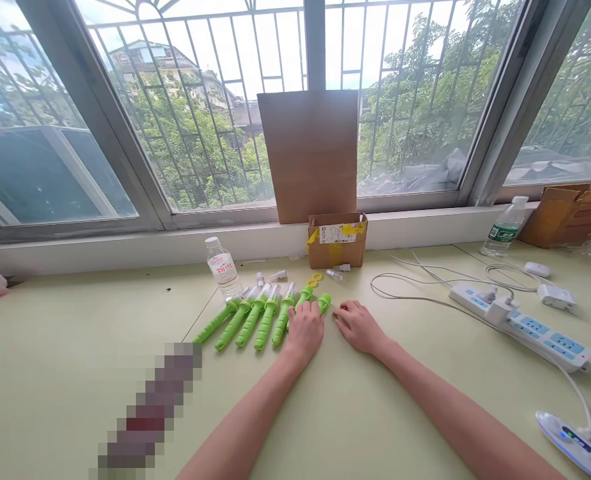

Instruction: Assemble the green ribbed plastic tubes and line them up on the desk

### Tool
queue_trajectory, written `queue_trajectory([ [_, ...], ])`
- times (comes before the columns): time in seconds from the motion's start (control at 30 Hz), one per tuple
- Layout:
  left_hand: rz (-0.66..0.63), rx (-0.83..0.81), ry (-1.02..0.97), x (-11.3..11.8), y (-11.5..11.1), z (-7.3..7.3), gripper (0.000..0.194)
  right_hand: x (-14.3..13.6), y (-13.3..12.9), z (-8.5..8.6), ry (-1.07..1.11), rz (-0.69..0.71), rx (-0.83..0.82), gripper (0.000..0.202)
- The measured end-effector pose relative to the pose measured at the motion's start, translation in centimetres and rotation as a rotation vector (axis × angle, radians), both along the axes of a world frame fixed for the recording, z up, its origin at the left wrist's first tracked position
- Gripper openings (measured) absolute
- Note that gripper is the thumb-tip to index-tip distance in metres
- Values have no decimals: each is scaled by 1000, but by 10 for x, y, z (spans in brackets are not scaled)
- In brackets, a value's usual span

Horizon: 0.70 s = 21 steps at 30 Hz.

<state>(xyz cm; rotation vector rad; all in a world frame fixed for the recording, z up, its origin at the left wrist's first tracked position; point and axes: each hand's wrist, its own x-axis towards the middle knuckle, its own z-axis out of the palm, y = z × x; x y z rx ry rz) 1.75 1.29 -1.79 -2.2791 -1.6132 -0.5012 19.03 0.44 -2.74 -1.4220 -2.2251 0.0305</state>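
Note:
Several green ribbed sticks (249, 325) with clear tube ends lie side by side on the table, their clear ends pointing away from me. My left hand (306, 329) rests at the right end of this row, fingers bent down around a green stick (324, 303) whose capped head sticks out past them. Part of that stick is hidden under the hand. Just to the right, my right hand (358, 325) lies on the tabletop with loosely bent, separated fingers. Its fingertips point toward the stick's head, a small gap away, and no object shows in them.
Yellow rings (315, 279) and small clear caps (335, 274) lie beyond the sticks. A water bottle (223, 269) stands behind the row's left end. A small cardboard box (337, 251) sits against the sill. A power strip (530, 327) with cables is at the right.

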Motion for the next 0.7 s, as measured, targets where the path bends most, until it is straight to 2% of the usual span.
queue_trajectory([
  [0.7,-12,21,-11,-1,-1,0,17,0,-1,-1,2,-1,2,22],
])
